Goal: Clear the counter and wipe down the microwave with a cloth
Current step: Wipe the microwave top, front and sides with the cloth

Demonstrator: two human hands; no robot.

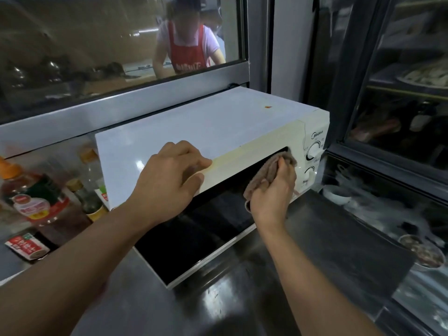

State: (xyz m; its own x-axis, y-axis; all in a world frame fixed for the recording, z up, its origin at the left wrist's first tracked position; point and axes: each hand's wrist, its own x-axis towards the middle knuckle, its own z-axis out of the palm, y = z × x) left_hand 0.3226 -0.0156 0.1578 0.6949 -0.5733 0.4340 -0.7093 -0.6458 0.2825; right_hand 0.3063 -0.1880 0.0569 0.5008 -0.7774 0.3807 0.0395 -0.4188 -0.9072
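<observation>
**Wiping the door-frame corner of the microwave**

Steel counter, white microwave [213, 127] standing at the back of it under a window, door [194, 241] dropped open and lying flat toward the camera. Left hand [167, 175] spread over the front top edge, fingers curled loosely over the lip, bracing the body, pinching nothing. Right hand [271, 192] bunched round a brownish cloth [269, 170], fingers closed on it, pressing the wad into the upper right corner of the cavity opening, just beside the control dials [312, 151].

Best kept braced with the left, since a light oven likely slides under a sideways push. Worth working the cloth along the frame edge in short strokes toward the hinge side, then refolding to a clean face before going inside the cavity. Wise to keep weight off the open door; hinges probably dislike a leaning forearm. Small orange spot [268, 107] on the top panel yet to be dealt with, by the look of it.

Sauce bottles [36, 195] and a red packet [26, 246] left of the oven, apparently not yet cleared.
</observation>
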